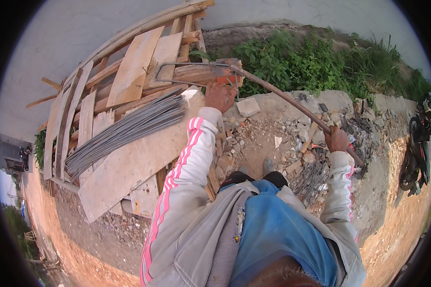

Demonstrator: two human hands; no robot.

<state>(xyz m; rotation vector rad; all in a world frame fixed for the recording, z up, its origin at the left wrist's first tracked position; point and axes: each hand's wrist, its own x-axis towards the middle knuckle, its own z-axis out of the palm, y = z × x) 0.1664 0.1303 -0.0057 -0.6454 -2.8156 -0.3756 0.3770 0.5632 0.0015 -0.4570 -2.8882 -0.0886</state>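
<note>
1. A thin steel rod (187, 64), bent into a loop, lies on the far end of the plank worktop (129, 162).
2. The left hand (219, 97) rests closed over the rod's near part, seemingly gripping it.
3. The right hand (336, 139) is wrapped fully around a long rusty lever bar (282, 98) that reaches to the bend.
4. A bundle of straight rods (124, 129) lies left.
5. Rubble (277, 138) covers the ground between the hands; weeds (311, 62) grow far right.
</note>
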